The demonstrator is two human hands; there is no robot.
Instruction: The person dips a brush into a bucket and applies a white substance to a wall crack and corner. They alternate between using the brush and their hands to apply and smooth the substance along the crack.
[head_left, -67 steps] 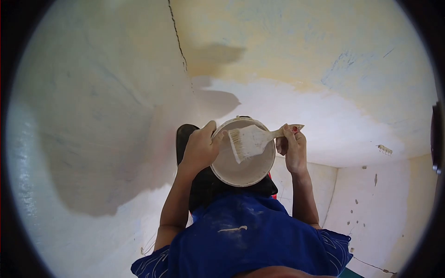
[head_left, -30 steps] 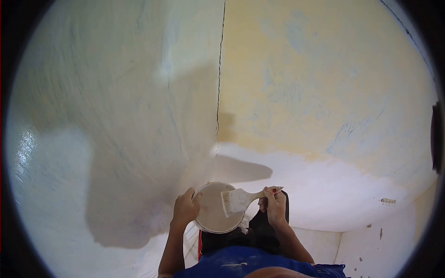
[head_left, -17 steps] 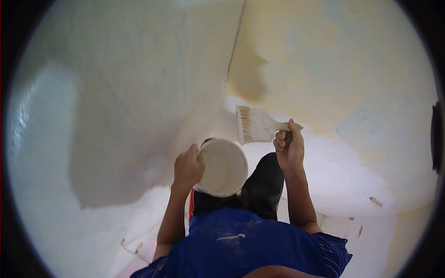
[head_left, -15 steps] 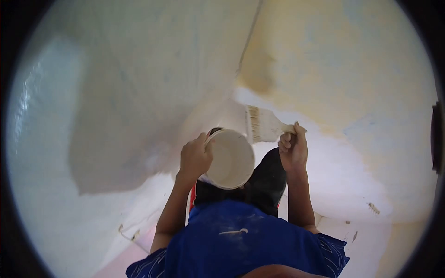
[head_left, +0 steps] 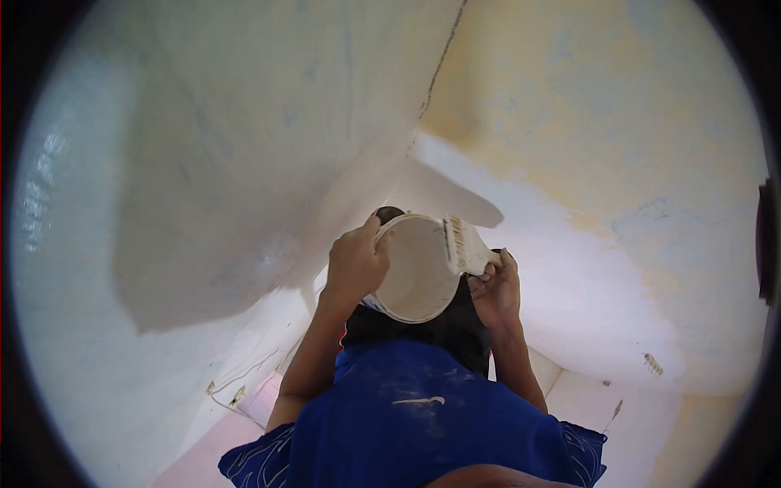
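My left hand (head_left: 358,259) grips the rim of a round white bucket (head_left: 411,281), its thumb over the inner edge. The bucket's open top faces the camera, in front of my blue shirt. My right hand (head_left: 496,291) holds a wide white paintbrush (head_left: 470,246) by its handle. The brush's bristles, streaked with brown, point left and overlap the bucket's right rim. Whether they touch it, I cannot tell.
Two walls meet at a corner with a dark crack (head_left: 443,61) running up it. The right wall (head_left: 602,146) is yellowish above and white lower down. Thin cables (head_left: 244,376) show at the lower left.
The brush and my right hand have moved left and down, bringing the bristles from beside the bucket to over its rim. My left hand and the bucket have shifted slightly right and up.
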